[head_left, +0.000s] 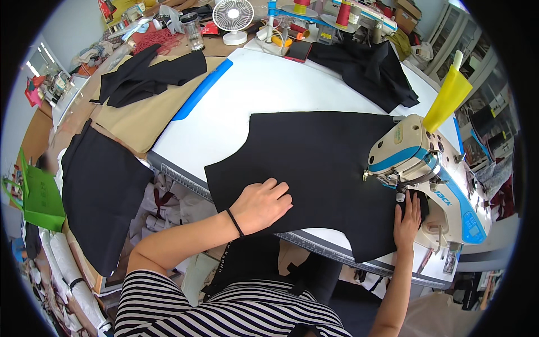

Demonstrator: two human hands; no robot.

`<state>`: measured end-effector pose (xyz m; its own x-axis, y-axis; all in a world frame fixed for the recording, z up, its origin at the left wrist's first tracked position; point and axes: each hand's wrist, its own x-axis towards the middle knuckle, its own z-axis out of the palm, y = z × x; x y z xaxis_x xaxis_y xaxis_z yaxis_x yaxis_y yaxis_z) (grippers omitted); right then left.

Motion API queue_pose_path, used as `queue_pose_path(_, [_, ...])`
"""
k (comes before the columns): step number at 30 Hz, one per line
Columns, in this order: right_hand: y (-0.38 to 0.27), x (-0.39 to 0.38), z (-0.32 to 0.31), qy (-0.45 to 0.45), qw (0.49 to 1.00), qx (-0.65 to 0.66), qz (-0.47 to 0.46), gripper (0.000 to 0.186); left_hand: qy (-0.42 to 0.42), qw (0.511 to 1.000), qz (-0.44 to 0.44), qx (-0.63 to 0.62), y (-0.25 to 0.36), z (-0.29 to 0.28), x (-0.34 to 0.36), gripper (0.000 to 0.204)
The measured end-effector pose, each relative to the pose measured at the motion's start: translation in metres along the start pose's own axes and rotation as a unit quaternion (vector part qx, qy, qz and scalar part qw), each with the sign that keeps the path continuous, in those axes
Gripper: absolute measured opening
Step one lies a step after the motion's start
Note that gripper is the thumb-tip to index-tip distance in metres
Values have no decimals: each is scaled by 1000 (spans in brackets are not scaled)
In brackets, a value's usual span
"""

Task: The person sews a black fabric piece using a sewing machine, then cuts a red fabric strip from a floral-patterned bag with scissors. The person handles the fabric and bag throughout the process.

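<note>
A large black fabric piece (pixel 306 168) lies flat over the white table, its right side under the sewing machine head (pixel 400 151). My left hand (pixel 261 205) rests on the left part of this fabric, fingers slightly bent and apart, with the thumb hidden. No bunched cloth shows around it. My right hand (pixel 407 222) lies on the fabric's right edge, just in front of the needle area. Its fingers are stretched out flat, pointing away from me, their tips close below the machine head.
Black cut pieces (pixel 151 78) lie on tan paper at the far left. Another black panel (pixel 104 194) hangs beside a green bag (pixel 42 196). More black cloth (pixel 376 67) sits at the back right. A white fan (pixel 233 19) and a glass jar (pixel 192 31) stand behind.
</note>
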<state>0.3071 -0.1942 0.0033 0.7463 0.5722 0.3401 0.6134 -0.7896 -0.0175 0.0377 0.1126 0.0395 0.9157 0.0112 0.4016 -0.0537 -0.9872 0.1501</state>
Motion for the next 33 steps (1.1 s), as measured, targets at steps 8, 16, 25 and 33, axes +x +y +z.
queue_pose_path(8, [0, 0, -2, -8, 1000, -4, 2, 49, 1, 1000, -13, -21, -10, -1, 10, 20])
queue_pose_path(16, [-14, -24, -37, -26, 999, -41, 11, 42, -31, 996, -79, 30, -38, 23, 27, 54])
queue_pose_path(25, [-3, -73, -87, 69, 990, -21, 119, 48, -75, 996, -41, -7, -45, 27, 29, 45])
queue_pose_path(33, [-36, -47, -85, 69, 988, 118, 74, 41, -89, 995, -42, -16, -42, 26, 33, 46])
